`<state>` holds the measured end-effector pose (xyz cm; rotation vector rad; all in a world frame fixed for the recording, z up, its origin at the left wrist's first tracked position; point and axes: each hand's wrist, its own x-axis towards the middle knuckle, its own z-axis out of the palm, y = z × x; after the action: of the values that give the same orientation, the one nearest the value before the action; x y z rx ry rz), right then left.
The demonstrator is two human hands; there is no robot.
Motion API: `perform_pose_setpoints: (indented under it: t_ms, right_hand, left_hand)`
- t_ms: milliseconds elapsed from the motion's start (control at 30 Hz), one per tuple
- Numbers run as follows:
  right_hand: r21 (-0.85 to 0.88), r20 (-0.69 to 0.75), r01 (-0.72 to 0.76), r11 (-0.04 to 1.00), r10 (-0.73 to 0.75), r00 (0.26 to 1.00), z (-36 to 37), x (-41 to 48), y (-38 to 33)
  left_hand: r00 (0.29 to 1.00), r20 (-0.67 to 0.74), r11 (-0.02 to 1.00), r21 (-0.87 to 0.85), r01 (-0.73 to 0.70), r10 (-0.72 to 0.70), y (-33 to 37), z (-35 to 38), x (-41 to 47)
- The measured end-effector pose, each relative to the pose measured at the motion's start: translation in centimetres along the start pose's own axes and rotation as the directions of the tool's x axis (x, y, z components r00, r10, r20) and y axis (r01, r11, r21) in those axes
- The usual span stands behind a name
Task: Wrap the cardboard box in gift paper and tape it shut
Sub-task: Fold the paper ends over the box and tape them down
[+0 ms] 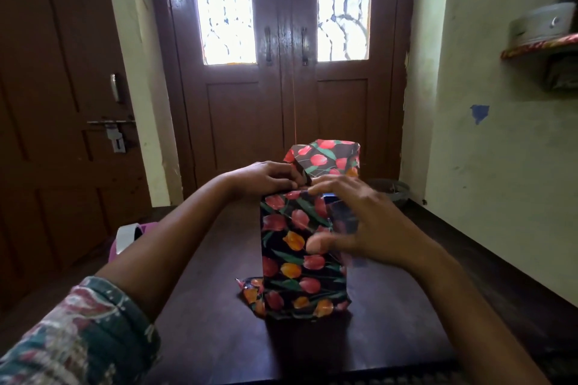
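The box (pixel 300 256) stands upright on the dark table (pixel 219 337), covered in black gift paper printed with red and orange tulips. Loose paper sticks up at its top (pixel 328 156) and bunches at its lower left corner (pixel 253 294). My left hand (pixel 266 178) grips the folded paper at the box's top left edge. My right hand (pixel 359 222) is blurred, with fingers spread over the box's upper right front and the thumb low on the paper. A bluish shiny patch (pixel 342 212) shows under its fingers; what it is stays unclear.
A purple object with a white strip (pixel 128 237) sits at the table's left edge. Brown double doors (pixel 287 87) with bright glass panes stand behind the table. A wall shelf (pixel 544 40) at the upper right carries a metal tin. A round bowl (pixel 391 191) lies behind the box.
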<state>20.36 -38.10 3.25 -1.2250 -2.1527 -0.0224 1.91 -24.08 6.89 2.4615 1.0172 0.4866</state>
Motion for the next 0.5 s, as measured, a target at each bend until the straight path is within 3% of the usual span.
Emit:
perform_pose_setpoints:
  t_ms: [100, 200, 267, 300, 367, 500]
  right_hand:
    - [-0.332, 0.125, 0.040, 0.943, 0.002, 0.992, 0.3, -0.9, -0.1]
    - [-0.530, -0.029, 0.086, 0.844, -0.120, 0.992, 0.2, -0.7, -0.4]
    - [-0.447, -0.230, 0.092, 0.890, -0.214, 0.949, -0.7, -0.3, -0.4]
    - [-0.338, -0.278, 0.084, 0.937, -0.185, 0.943, -1.6, 0.0, -0.6]
    - [-0.198, -0.302, 0.027, 0.980, -0.087, 0.949, -3.4, 1.4, -1.0]
    - [-0.106, -0.350, -0.048, 0.993, 0.008, 0.937, -3.9, 5.2, 0.8]
  left_hand:
    - [0.999, 0.017, 0.997, -0.066, 0.037, -0.036, -0.2, -0.2, -0.1]
    - [0.999, 0.020, 0.995, -0.092, 0.036, -0.034, -0.2, -0.3, -0.2]
    - [0.999, 0.022, 0.995, -0.096, 0.029, -0.027, 0.0, -0.4, -0.6]
    - [0.999, 0.021, 0.994, -0.105, 0.029, -0.027, 0.0, -0.4, -0.7]
    - [0.999, 0.027, 0.991, -0.130, 0.042, -0.039, 0.0, -0.3, -0.9]
    - [0.999, 0.012, 0.978, -0.205, 0.048, -0.046, 0.1, 0.0, -1.1]
